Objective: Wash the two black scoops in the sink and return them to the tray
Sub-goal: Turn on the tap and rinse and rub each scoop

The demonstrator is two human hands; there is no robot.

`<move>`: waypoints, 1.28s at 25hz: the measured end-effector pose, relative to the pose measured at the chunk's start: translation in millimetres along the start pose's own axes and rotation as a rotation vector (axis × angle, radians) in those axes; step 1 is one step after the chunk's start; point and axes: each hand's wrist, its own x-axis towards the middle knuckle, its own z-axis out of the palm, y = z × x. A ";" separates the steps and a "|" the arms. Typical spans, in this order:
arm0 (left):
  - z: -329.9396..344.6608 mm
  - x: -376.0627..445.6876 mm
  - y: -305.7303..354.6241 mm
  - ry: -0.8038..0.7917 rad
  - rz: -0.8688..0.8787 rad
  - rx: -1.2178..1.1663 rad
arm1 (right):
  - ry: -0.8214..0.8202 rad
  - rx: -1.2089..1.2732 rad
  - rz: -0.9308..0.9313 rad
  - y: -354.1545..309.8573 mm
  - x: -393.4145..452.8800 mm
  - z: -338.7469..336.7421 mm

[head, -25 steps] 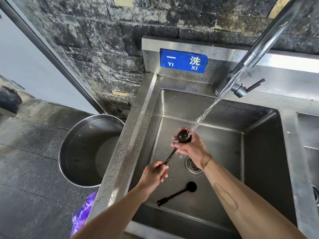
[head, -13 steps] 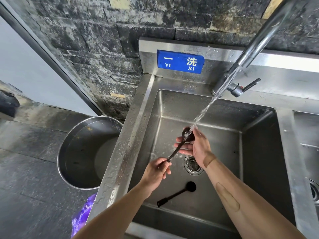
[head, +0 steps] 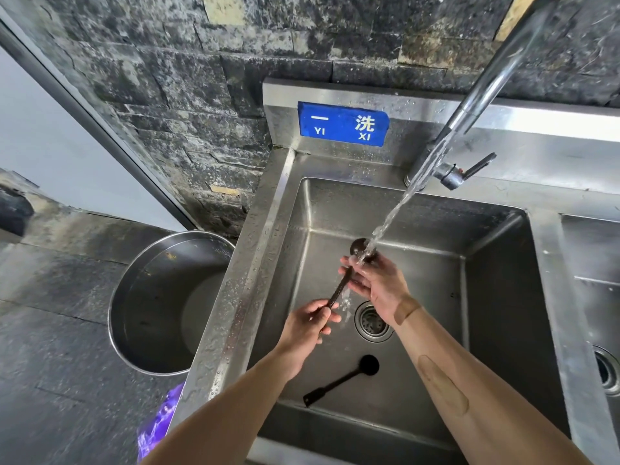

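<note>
One black scoop [head: 339,287] is held over the steel sink [head: 496,297], its bowl up under the running water. My left hand [head: 310,325] grips the end of its handle. My right hand [head: 377,285] cups the scoop just below the bowl, fingers spread around it, water running over them. A second black scoop [head: 342,379] lies flat on the sink bottom near the front wall, bowl toward the drain [head: 372,322]. No tray is in view.
The faucet [head: 483,82] slants in from the top right, its lever [head: 469,171] at the base. A blue sign [head: 342,124] is on the backsplash. A large steel pot [head: 167,303] stands left of the sink on the floor. A second basin [head: 600,297] lies to the right.
The scoop has been turned more upright, its bowl raised higher into the stream. My right hand slid from covering the bowl to just beneath it. The other scoop has not moved.
</note>
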 end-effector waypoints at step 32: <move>-6.3 -17.4 15.4 -0.333 -0.333 -0.434 | -0.098 -0.029 0.096 7.5 -17.1 -4.2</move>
